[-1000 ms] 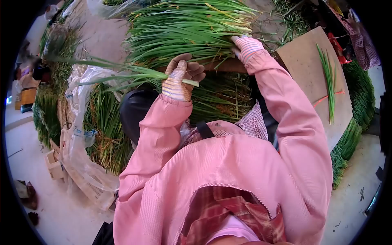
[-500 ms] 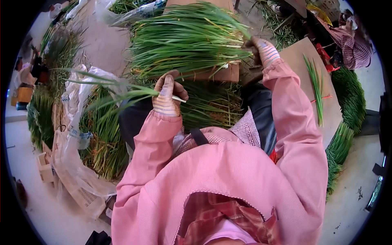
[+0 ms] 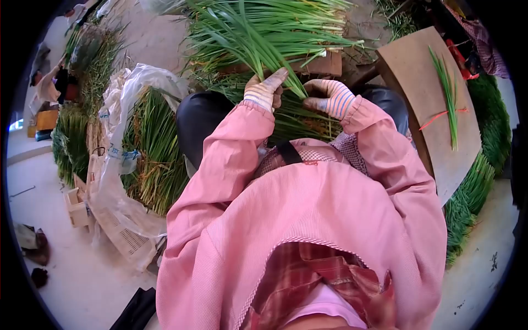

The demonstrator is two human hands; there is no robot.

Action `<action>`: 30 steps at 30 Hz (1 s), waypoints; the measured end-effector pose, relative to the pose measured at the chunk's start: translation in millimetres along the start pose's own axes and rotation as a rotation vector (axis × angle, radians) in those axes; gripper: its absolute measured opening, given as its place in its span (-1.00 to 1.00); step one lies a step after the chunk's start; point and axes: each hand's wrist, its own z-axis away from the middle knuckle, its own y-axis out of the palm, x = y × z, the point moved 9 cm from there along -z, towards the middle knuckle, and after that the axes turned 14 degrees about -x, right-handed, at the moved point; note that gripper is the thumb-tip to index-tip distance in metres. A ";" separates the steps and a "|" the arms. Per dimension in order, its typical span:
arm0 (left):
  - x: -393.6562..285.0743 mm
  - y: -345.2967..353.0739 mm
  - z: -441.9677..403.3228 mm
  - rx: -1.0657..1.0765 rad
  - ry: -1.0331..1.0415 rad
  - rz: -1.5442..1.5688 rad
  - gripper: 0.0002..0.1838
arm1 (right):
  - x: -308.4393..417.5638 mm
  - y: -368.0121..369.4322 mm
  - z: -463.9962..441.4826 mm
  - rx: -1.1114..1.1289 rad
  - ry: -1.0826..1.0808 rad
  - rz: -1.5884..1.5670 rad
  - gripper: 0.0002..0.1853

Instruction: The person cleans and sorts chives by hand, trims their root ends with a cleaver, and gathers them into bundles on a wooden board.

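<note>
The left hand, in a striped glove with stained fingertips, is closed around a small bunch of green stalks at the centre of the frame, the thumb laid across them. The leaves fan toward the top of the frame, and the lower ends slant down to the right. There the right hand, in a similar glove, sits just beside the left, its fingers curled narrow at the stalk ends; whether they pinch the ends or merely touch them is hard to tell. Below both hands, pink sleeves run down to the person's pink top, and dark-clad knees show on either side. Between the knees lie more loose stalks, partly covered by the hands. Left of centre, a bundle of greens lies within clear plastic, beside a pale crate. At the right, a tilted board carries a slim bunch crossed by a red strip, and stacked greens show beyond the board's edge. Past the hands, at the top centre, a broad heap of stalks spreads over a brown block, pale ends to the right. Farther off, at the upper left, another person is partly visible.
</note>
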 end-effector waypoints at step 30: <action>24.7 -35.8 -6.1 -0.089 -0.105 0.157 -0.68 | -44.2 28.7 -16.3 -0.078 0.152 -0.039 -0.80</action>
